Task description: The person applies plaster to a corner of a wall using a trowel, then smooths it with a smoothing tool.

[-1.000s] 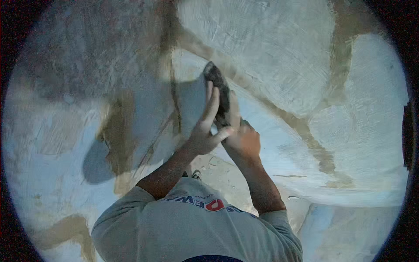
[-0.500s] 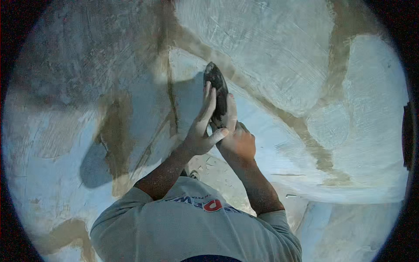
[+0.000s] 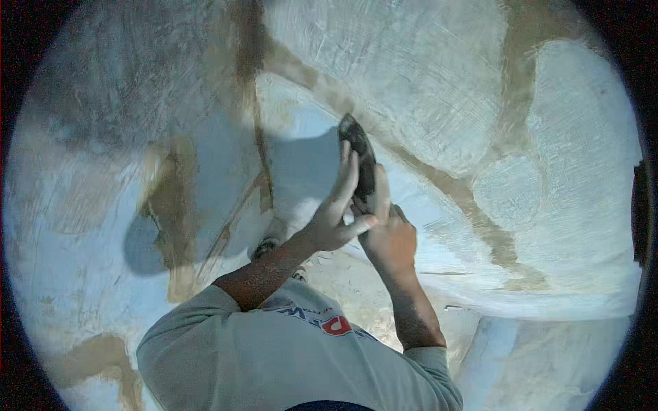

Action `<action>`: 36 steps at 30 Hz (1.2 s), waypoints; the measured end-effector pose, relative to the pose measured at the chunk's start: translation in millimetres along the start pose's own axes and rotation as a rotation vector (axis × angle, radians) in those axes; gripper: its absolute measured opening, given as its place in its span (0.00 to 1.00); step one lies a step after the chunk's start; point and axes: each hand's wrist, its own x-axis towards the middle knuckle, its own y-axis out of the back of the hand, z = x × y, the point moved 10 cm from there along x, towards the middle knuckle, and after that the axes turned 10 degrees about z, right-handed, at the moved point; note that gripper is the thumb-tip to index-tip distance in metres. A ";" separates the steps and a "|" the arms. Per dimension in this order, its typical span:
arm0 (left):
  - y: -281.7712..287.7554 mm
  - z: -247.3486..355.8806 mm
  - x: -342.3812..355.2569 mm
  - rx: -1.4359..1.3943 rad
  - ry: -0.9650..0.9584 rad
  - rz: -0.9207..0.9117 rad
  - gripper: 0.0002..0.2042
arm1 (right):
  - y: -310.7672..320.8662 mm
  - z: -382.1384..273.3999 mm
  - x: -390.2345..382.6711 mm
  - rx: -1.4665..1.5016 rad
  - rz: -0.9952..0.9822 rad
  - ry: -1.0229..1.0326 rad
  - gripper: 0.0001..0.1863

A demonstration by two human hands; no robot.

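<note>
A dark oblong tool (image 3: 359,152), rounded at its far tip and with worn grey patches, is held between my two hands in front of the plastered wall (image 3: 425,82). My left hand (image 3: 336,209) lies along its left side, fingers stretched forward and thumb crossing toward the right hand. At its near end my right hand (image 3: 391,233) grips it, with one finger extended along the right side and the others curled. The tool's underside is hidden, so I cannot tell whether it touches the wall.
Brown filler bands (image 3: 445,183) run between pale patches of the wall. A dark shadow (image 3: 301,164) falls left of the hands. Below are my shoes (image 3: 267,246), the debris-strewn floor (image 3: 349,281) and a small pale piece (image 3: 452,308). A dark edge (image 3: 639,212) stands far right.
Both hands and the dark tool have shifted right and closer to me across the wall. The grip looks the same, and the view has shifted slightly.
</note>
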 end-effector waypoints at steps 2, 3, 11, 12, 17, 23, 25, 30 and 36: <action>-15.7 -3.1 -4.7 -0.006 0.015 -0.041 0.55 | 5.3 8.2 -6.7 -0.030 0.042 -0.003 0.24; -15.2 -4.5 -7.5 -0.003 0.021 -0.037 0.55 | 5.4 6.5 -8.3 -0.027 0.037 0.002 0.24; 8.6 -9.8 1.5 -0.100 0.033 0.002 0.54 | -16.8 -5.3 3.8 -0.040 -0.049 0.082 0.32; 13.5 -12.4 2.3 -0.057 0.027 0.013 0.54 | -17.4 -10.2 8.0 -0.012 -0.045 0.080 0.35; 45.8 -15.8 9.3 0.063 -0.012 0.065 0.53 | -31.2 -32.3 29.7 0.014 -0.169 0.054 0.40; 83.0 -27.0 20.1 0.111 0.051 0.158 0.51 | -52.4 -56.7 56.9 0.005 -0.220 0.110 0.26; 82.3 -22.9 21.0 0.118 0.010 0.159 0.51 | -65.1 -41.8 56.3 0.049 -0.211 -0.020 0.25; 46.5 -15.0 10.3 0.010 0.005 0.124 0.52 | -28.4 -31.0 33.6 0.023 -0.072 0.110 0.25; -13.6 -2.7 -9.3 -0.054 -0.026 0.034 0.54 | 16.1 1.2 -7.3 -0.004 0.085 -0.002 0.31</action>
